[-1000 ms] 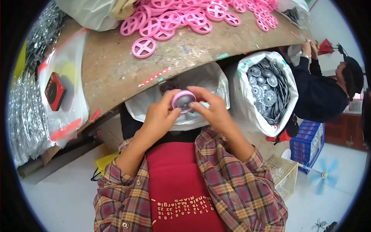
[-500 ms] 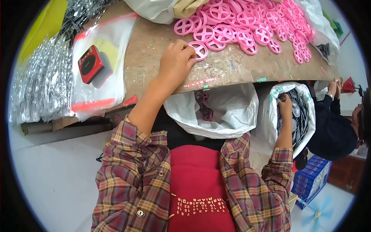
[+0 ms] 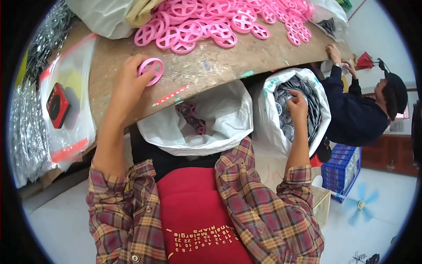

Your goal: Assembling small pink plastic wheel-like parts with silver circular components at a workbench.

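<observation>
My left hand (image 3: 131, 81) is closed on a pink spoked wheel (image 3: 160, 72), held up on its edge just over the near side of the table. A heap of similar pink wheels (image 3: 191, 31) lies farther back. On the right, my right hand (image 3: 297, 104) is at the mouth of a white sack (image 3: 324, 119) filled with grey round discs (image 3: 288, 131). Its thumb and fingers are pressed together, and whatever may be between them is hidden. Between my arms, a second white sack (image 3: 228, 103) hangs open below the table edge, with a few pink-and-dark pieces (image 3: 196, 123) inside.
The worn wooden table (image 3: 118, 48) curves across the front. At left lie clear plastic bags (image 3: 79, 116), a red-and-black box-shaped device (image 3: 58, 105) and silver tinsel strips (image 3: 28, 132). A co-worker (image 3: 360, 110) works at right, near a blue crate (image 3: 340, 167) and a fan (image 3: 361, 204).
The view has swung right, so the scene sits farther left. My left hand has lifted the pink wheel from the table onto its edge. My right hand has come up among the discs.
</observation>
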Motion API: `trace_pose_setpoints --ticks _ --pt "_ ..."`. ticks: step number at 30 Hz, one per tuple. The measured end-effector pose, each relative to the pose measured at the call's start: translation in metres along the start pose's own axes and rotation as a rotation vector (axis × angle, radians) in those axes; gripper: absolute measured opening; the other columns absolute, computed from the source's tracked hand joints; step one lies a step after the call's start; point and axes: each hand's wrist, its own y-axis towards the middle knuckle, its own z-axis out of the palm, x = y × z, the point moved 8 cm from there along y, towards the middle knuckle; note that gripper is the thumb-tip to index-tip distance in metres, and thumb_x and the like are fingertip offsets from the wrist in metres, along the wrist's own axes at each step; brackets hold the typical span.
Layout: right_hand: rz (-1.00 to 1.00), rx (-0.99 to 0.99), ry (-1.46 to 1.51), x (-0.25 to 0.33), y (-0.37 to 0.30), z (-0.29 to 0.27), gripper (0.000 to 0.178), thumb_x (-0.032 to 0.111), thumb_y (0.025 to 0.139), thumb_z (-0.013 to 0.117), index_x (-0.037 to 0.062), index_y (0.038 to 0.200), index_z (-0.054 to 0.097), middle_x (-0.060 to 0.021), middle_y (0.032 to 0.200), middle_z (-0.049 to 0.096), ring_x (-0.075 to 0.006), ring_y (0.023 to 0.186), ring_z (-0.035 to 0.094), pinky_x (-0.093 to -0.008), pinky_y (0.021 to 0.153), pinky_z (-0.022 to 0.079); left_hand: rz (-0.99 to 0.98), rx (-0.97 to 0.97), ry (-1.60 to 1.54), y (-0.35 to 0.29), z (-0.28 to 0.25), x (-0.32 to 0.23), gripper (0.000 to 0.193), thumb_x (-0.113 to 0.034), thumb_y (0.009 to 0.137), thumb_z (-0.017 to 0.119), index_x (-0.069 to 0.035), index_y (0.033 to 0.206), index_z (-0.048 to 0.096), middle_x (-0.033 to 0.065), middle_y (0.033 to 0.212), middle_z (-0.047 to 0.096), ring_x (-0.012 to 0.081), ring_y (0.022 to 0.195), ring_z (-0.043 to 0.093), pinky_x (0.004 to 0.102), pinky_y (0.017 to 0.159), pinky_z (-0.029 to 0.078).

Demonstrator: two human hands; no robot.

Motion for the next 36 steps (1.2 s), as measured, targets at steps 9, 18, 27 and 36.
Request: trace_pose_setpoints --ticks 9,18,27,36 --pt "-0.138 -0.076 0.786 0.156 -0.081 -0.006 0.030 -0.003 0.083 0.061 -0.0015 0.113 0.060 -0.0022 0.098 0.060 -0.0088 0.090 0.055 -0.0220 0.082 0.044 -0.372 0.236 -1.021 -0.073 0.101 -0.052 0.034 -0.009 0.088 0.062 -0.002 0.119 0.050 0.0106 0.104 0.064 0.0165 0.090 0.065 0.0276 0.075 0.056" --pt "-0.516 0.338 0.421 0.229 -0.129 0.077 0.018 0.002 0.089 0.058 -0.0009 0.107 0.061 -0.0056 0.099 0.062 -0.0108 0.093 0.056 -0.0235 0.082 0.044 -0.250 0.283 -0.980 -0.103 0.109 -0.062 0.034 -0.021 0.097 0.051 -0.001 0.125 0.050 0.0068 0.111 0.061 0.0134 0.101 0.059 0.0291 0.083 0.052" --pt "-0.307 0.449 0.481 0.220 -0.132 0.107 0.019 0.007 0.094 0.051 -0.0010 0.110 0.059 -0.0034 0.098 0.063 -0.0084 0.088 0.056 -0.0231 0.077 0.045 -0.131 0.211 -0.728 -0.105 0.106 -0.056 0.030 -0.010 0.095 0.052 0.000 0.123 0.051 0.0058 0.098 0.062 0.0088 0.080 0.059 0.0226 0.068 0.050" --pt "-0.127 0.687 0.775 0.177 -0.145 0.144 0.028 0.007 0.092 0.057 0.0007 0.119 0.053 -0.0059 0.103 0.062 -0.0101 0.091 0.058 -0.0227 0.080 0.046 -0.182 0.313 -0.524 -0.117 0.119 -0.039 0.047 -0.008 0.084 0.061 -0.005 0.128 0.044 0.0192 0.095 0.066 0.0302 0.085 0.068 0.0386 0.069 0.054"
